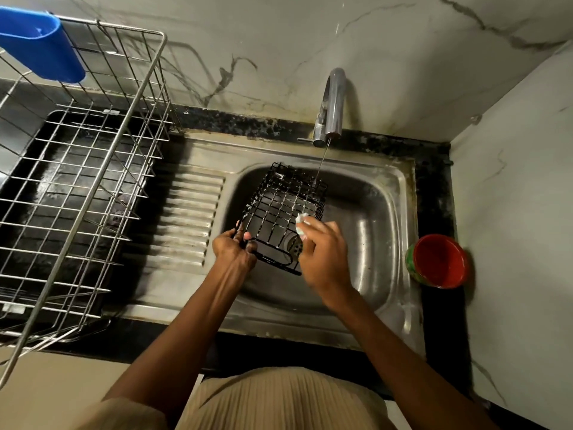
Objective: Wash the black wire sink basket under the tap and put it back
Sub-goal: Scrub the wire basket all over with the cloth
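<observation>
- Slip risk: the left hand (233, 247) grips the basket (283, 212) only at its lower-left corner, fingers curled round the wire. The wire looks wet and soapy, so scrubbing pressure is likely to twist the basket out of that one-corner hold and drop it into the sink (393, 193).
- Rinse risk: the stream from the tap (331, 103) is thin and lands on the basket's upper-right edge only. Foam on the lower part probably stays unless the basket is turned under the water.
- Splash risk: water deflecting off the tilted wires may reach the red cup (440, 260) at right of centre.
- Scrubber hold: the right hand (322, 256) pinches a small pale scrubber (302, 223) in its fingertips and presses it to the basket's right side. A scrubber that small could snag in the grid.
- Basket position: centre of the frame, held above the sink bowl, tilted, extending up and right from the left hand's grip toward the tap; the right hand meets it at its lower-right side.
</observation>
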Action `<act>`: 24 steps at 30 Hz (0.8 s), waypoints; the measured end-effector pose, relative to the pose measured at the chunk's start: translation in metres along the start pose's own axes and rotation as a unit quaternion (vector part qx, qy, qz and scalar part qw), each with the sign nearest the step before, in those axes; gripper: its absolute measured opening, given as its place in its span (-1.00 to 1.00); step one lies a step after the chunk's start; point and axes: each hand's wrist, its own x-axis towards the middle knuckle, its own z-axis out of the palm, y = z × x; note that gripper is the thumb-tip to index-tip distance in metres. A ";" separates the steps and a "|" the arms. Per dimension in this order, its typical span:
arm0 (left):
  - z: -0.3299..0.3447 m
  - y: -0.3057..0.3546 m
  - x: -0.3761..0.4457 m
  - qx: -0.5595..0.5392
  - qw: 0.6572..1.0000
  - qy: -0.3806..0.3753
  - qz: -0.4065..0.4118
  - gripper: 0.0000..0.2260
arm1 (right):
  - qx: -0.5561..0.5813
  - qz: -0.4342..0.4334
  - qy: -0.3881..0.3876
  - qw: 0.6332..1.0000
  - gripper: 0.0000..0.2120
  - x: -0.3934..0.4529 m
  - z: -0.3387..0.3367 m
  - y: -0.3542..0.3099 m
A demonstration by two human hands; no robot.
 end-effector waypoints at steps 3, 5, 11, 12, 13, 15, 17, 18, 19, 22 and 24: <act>-0.007 0.005 -0.001 0.006 1.000 -0.001 -0.003 -0.74 | 0.008 0.004 0.007 1.000 -0.67 0.002 -0.005 0.023; -0.010 0.007 -0.003 0.009 1.000 -0.019 -0.010 -0.72 | 0.019 0.041 0.009 0.999 -0.65 0.019 -0.006 0.043; -0.009 0.016 -0.005 -0.009 0.998 -0.051 -0.041 -0.68 | 0.123 0.100 0.002 0.987 -0.74 0.085 -0.012 0.042; -0.009 0.017 -0.005 -0.005 0.998 -0.052 -0.039 -0.67 | 0.153 0.134 0.022 0.979 -0.71 0.093 -0.011 0.038; -0.009 0.017 -0.006 -0.003 0.998 -0.052 -0.037 -0.67 | 0.175 0.169 0.039 0.969 -0.70 0.100 -0.010 0.036; -0.011 0.016 -0.005 0.002 0.998 -0.048 -0.035 -0.69 | 0.189 0.229 0.064 0.953 -0.72 0.111 -0.006 0.035; -0.013 0.014 -0.008 0.019 0.998 -0.046 -0.033 -0.73 | 0.158 0.250 0.082 0.952 -0.76 0.122 -0.003 0.038; -0.014 0.012 -0.009 0.024 0.998 -0.053 -0.032 -0.73 | 0.121 0.251 0.076 0.957 -0.76 0.127 -0.001 0.040; -0.015 0.010 -0.011 0.027 0.997 -0.062 -0.033 -0.72 | 0.084 0.247 0.064 0.963 -0.76 0.130 0.000 0.042; -0.014 0.006 -0.012 0.029 0.996 -0.073 -0.035 -0.71 | 0.029 0.184 -0.016 0.982 -0.73 0.136 0.006 0.044; -0.012 0.007 -0.011 0.025 0.997 -0.067 -0.036 -0.71 | 0.002 0.137 -0.061 0.989 -0.72 0.131 0.010 0.041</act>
